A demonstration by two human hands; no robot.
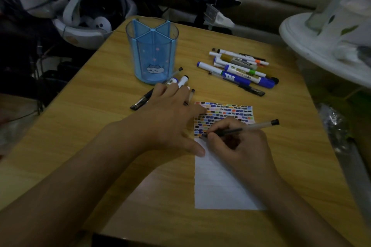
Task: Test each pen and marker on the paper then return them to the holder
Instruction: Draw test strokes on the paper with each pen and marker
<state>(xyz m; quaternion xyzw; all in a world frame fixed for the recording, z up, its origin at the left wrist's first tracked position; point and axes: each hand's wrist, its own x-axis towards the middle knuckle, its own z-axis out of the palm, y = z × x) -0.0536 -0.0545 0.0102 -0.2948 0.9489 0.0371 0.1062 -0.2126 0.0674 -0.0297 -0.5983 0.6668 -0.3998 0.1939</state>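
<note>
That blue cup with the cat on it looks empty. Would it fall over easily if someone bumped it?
Probably yes. The blue pen holder stands tall for its base, and its compartments appear empty, so it likely weighs little and could tip or slide on the smooth wooden table. Its clear plastic walls look rigid, so it should keep its shape when gripped.

Dim, underexposed view, soft blur throughout, wide-angle bending at edges, dark murky corners, no glare
</note>
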